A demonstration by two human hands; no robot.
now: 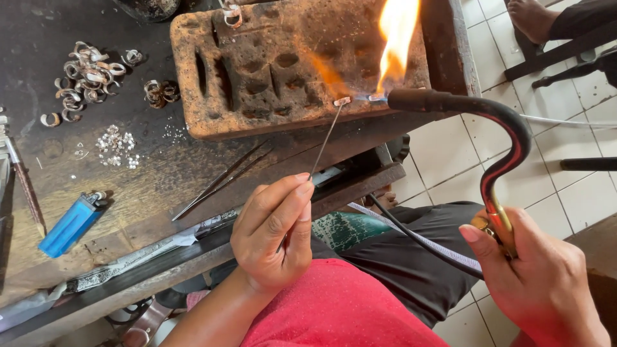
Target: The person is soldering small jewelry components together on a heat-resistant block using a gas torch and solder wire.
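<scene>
Nearest, right hand (546, 283) wrapped around the brass grip of a curved black torch (495, 135), fingers closed on it. Left hand (276, 234) pinching a thin metal rod (324, 141) between thumb and fingertips, tip touching a small silver piece (342, 101) (lying on the near edge of the scorched soldering block (257, 71)). Flame (395, 38) rising just beside that piece. Farther left on the worktop (160, 167): blue lighter (71, 225), tweezers (222, 180), silver rings (87, 74).

L hand (273, 234) pinches wire (326, 138) to small piece (342, 101); R hand (543, 283) grips lit torch (495, 138).
</scene>
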